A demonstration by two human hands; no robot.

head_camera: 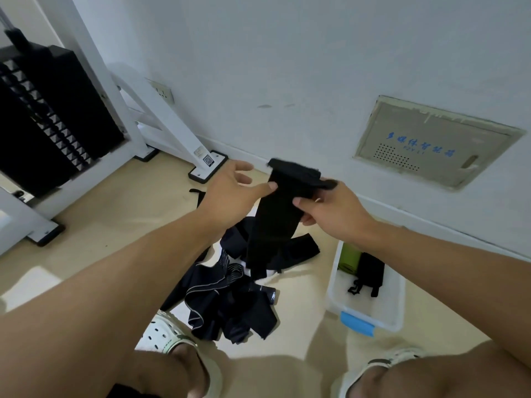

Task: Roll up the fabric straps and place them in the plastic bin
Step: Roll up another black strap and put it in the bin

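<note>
A long black fabric strap (273, 225) hangs in front of me, its top end folded over. My right hand (330, 209) grips that top end, thumb on the front. My left hand (232, 193) has spread, straight fingers, and its thumb touches the strap's left edge. The strap's lower end reaches a heap of dark straps (230, 300) on the floor. A clear plastic bin (336, 288) with a blue latch stands on the floor to the right. Inside it lie a green roll (349, 258) and a black rolled strap (370, 271).
A white gym machine frame (161, 116) with a black weight stack (48, 116) fills the left side. The wall ahead carries a beige panel (431, 142) and a socket (162, 91). My two feet in pale sandals (169, 331) stand on the beige floor below.
</note>
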